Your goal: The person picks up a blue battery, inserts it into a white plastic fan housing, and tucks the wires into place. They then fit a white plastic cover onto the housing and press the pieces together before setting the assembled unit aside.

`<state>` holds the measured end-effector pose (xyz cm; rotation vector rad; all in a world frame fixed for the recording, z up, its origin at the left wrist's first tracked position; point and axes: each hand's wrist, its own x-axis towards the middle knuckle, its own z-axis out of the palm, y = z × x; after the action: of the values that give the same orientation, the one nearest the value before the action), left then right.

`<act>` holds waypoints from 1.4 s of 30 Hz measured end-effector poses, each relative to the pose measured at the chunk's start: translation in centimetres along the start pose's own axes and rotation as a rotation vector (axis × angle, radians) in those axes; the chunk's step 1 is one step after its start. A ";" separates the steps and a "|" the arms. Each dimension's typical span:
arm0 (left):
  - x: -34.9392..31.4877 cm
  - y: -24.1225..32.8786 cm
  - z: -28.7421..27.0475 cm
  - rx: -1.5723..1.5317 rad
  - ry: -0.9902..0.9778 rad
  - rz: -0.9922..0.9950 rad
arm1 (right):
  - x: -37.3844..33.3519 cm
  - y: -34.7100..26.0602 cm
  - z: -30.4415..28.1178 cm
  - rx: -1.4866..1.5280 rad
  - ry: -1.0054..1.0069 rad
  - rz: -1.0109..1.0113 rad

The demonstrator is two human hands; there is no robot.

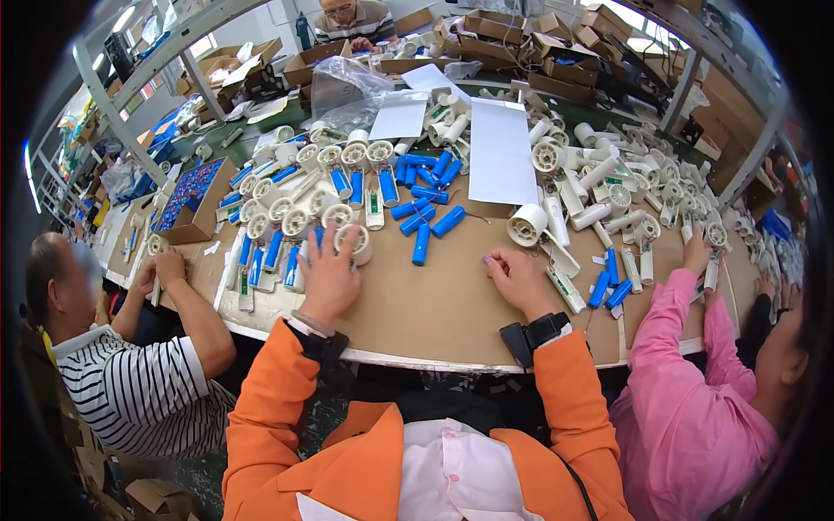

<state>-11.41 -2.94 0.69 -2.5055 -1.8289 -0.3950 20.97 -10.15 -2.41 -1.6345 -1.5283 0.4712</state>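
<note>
My left hand [328,276] reaches over the left cluster of white plastic units, its fingers spread. It touches or nearly touches a white round-ended housing [361,250] beside it. Several of these units have a spoked round head and a blue cylindrical battery [272,250] in an open handle. My right hand [519,280] rests low over the brown board, fingers curled in, with nothing visible in it. Just beyond it sits another white round-headed housing [526,224]. Loose blue batteries with thin wires [420,244] lie in a group between and beyond my hands.
White paper sheets [501,156] lie mid-table. A cardboard box of blue and red parts [196,201] stands left. More white housings [618,198] heap at right. People in a striped shirt [143,382] and a pink top [695,391] work beside me; another sits across.
</note>
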 end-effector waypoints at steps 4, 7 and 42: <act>2.1 -3.7 0.4 0.012 -0.011 -0.058 | -0.1 -0.7 -0.4 -0.019 -0.026 0.034; 3.7 -6.4 0.6 0.027 -0.024 -0.091 | -0.2 -1.1 -0.6 -0.029 -0.016 -0.011; 14.8 -0.4 5.2 -0.104 0.117 0.119 | 0.2 -0.5 -0.1 -0.117 -0.013 -0.097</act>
<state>-6.59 11.90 -1.22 -2.5804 -1.6497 -0.6326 20.74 -9.98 -1.92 -1.6396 -1.6637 0.3460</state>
